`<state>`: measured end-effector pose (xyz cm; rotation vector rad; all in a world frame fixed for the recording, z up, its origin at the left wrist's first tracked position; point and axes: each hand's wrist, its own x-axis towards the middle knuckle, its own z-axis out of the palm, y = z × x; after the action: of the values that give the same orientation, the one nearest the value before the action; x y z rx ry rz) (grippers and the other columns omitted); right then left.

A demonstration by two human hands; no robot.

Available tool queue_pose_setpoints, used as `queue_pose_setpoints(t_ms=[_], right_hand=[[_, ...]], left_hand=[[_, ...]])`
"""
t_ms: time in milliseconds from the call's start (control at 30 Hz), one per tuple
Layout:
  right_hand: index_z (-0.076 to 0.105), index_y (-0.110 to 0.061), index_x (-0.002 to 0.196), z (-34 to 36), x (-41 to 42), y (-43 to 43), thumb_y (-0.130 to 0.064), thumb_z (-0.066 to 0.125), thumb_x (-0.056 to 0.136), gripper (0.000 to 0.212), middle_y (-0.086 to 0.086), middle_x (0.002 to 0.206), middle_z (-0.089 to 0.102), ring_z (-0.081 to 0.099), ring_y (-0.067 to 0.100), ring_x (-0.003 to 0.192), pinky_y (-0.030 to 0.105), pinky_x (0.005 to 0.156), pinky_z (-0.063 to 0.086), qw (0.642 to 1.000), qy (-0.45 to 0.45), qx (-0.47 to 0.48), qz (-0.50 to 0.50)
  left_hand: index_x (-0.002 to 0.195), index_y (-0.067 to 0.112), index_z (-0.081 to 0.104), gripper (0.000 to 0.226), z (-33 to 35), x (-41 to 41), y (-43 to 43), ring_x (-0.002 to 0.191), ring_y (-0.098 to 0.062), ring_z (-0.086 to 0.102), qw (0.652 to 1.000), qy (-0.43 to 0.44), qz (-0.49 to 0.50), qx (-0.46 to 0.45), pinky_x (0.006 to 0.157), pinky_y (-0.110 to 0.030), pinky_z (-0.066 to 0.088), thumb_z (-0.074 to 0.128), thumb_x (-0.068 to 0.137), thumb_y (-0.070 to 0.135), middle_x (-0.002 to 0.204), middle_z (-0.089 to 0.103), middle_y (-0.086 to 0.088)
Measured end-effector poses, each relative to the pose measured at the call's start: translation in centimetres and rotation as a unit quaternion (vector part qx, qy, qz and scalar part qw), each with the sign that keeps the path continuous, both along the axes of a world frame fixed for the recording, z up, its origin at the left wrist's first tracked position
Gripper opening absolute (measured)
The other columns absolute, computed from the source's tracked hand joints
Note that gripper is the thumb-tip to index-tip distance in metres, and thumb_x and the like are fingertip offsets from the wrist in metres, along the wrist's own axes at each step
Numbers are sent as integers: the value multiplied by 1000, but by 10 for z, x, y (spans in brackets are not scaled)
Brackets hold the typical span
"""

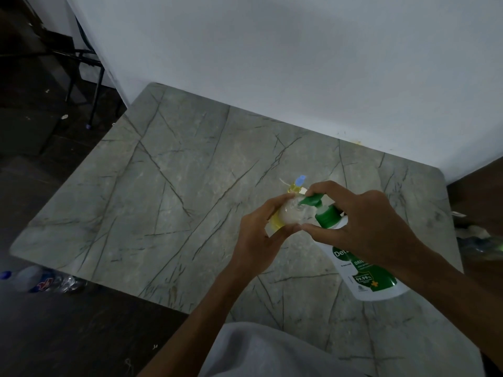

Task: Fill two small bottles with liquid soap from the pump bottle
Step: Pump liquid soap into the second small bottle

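Observation:
A white pump bottle with a green label and green pump head stands on the marble table. My right hand rests over the pump, fingers curled on its head. My left hand grips a small clear bottle with a yellow label, tilted so that its mouth sits under the green nozzle. Just behind it stands a second small bottle of yellow liquid with a pale blue cap, partly hidden by my fingers.
A white wall borders the table's far side. On the dark floor lie a crushed plastic bottle at the left and plastic litter at the right. Black chair legs stand far left.

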<state>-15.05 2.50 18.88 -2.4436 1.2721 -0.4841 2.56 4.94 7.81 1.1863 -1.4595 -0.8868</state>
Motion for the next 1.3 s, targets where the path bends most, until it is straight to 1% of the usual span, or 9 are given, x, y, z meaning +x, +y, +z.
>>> queue_pose_setpoints(t_ms=[200, 333, 400, 533, 700, 933, 1067, 1167, 1300], right_hand=[[54, -26, 120, 1, 0, -1, -58, 64, 74, 57, -21, 73, 56, 52, -11, 47, -1, 56, 43, 1000, 0, 4, 12], [55, -25, 113, -3, -1, -1, -49, 72, 75, 48, -15, 68, 63, 55, -4, 44, 6, 54, 48, 1000, -5, -2, 9], [57, -24, 110, -4, -1, -1, -46, 75, 74, 46, -16, 70, 62, 54, -8, 45, 4, 52, 47, 1000, -8, 2, 5], [54, -26, 113, -2, -1, -3, -53, 72, 73, 52, -20, 67, 57, 56, -9, 47, 2, 50, 44, 1000, 3, 19, 1], [52, -28, 124, -4, -2, -4, -62, 63, 74, 60, -11, 73, 68, 61, -1, 50, 6, 59, 49, 1000, 14, 17, 11], [58, -22, 110, -6, -1, -2, -44, 76, 73, 47, -9, 74, 68, 56, -8, 47, -2, 52, 42, 1000, -5, 15, 6], [54, -25, 115, -3, 0, -5, -55, 67, 74, 52, -14, 68, 61, 55, -4, 43, 2, 54, 45, 1000, 17, 14, 10], [53, -24, 121, -1, 1, -6, -63, 58, 76, 61, -13, 66, 61, 51, -7, 41, -2, 50, 40, 999, 34, 5, 26], [56, -21, 125, -1, -1, -3, -58, 64, 76, 62, -8, 68, 68, 49, -8, 40, -3, 49, 37, 999, 38, 4, 36]], left_hand=[[131, 20, 54, 53, 1, 1, 1, 103, 10, 62, 1000, 3, 4, -2, 82, -9, 51, 72, 83, 34, 119, 62, 15], [130, 25, 53, 52, 2, 2, 1, 103, 8, 62, 1000, 2, 0, -1, 82, -10, 52, 73, 83, 32, 118, 61, 19], [130, 25, 53, 52, 1, 2, 1, 104, 6, 63, 1000, 1, -4, 0, 83, -12, 52, 74, 83, 30, 120, 61, 18], [130, 25, 52, 50, -1, 1, 2, 104, 8, 62, 1000, 2, -9, 4, 83, -12, 53, 71, 84, 33, 119, 57, 27], [131, 25, 53, 52, -5, 4, 1, 106, 0, 65, 1000, 17, 0, 8, 84, -17, 55, 69, 84, 40, 119, 62, 18], [130, 26, 53, 51, -3, 2, 1, 104, 3, 63, 1000, 0, -4, -3, 82, -14, 54, 69, 84, 38, 120, 61, 17], [130, 27, 53, 51, -5, 2, 0, 102, 4, 64, 1000, -2, -8, 4, 81, -16, 55, 69, 83, 40, 117, 61, 21], [130, 25, 53, 51, -6, 2, 1, 103, 1, 65, 1000, 8, -7, 8, 82, -19, 56, 69, 84, 39, 118, 63, 17], [131, 21, 54, 52, -8, 4, 2, 103, 0, 65, 1000, 3, -3, 4, 82, -14, 53, 69, 84, 37, 119, 66, 9]])
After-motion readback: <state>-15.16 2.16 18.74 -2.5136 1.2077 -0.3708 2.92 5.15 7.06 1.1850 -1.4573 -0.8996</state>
